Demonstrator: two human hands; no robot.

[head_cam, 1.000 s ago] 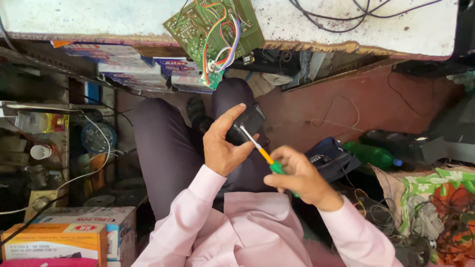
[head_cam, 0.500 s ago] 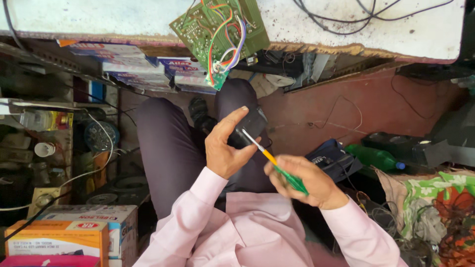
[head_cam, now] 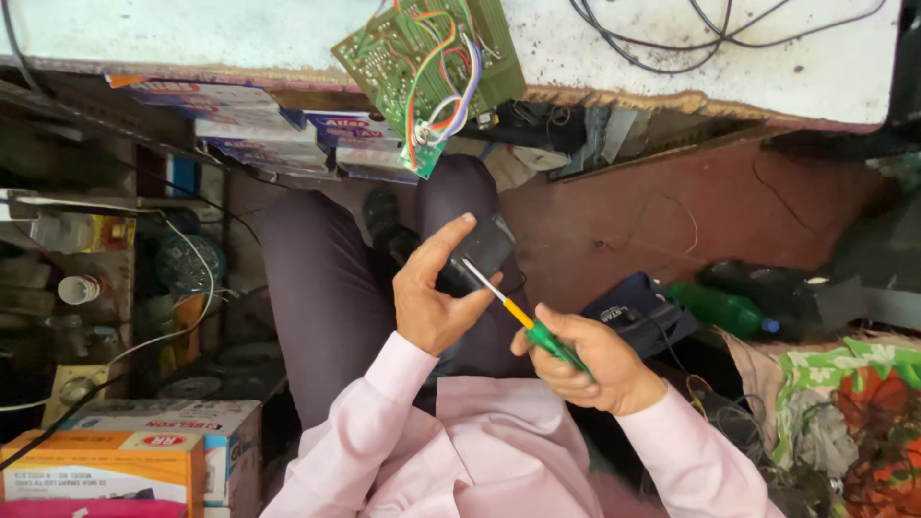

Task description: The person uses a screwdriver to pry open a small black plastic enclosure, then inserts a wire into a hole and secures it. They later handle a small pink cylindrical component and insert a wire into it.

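My left hand [head_cam: 434,295] holds a small black box-shaped part [head_cam: 480,251] over my lap, fingers wrapped around its left side. In my right hand [head_cam: 587,357] is a screwdriver [head_cam: 523,317] with a green and yellow handle. Its metal tip rests against the black part. A green circuit board [head_cam: 422,58] with coloured wires hangs over the edge of the white worktable [head_cam: 691,58] above my knees.
Black cables [head_cam: 729,29] lie on the worktable at the top right. Cardboard boxes [head_cam: 125,456] stand at the lower left, beside cluttered shelves [head_cam: 77,278]. A green bottle [head_cam: 720,307] and a dark bag [head_cam: 633,312] lie on the floor to the right, near patterned cloth [head_cam: 844,422].
My right hand has slid a little lower and to the right along the screwdriver handle. The left hand keeps its hold on the black part.
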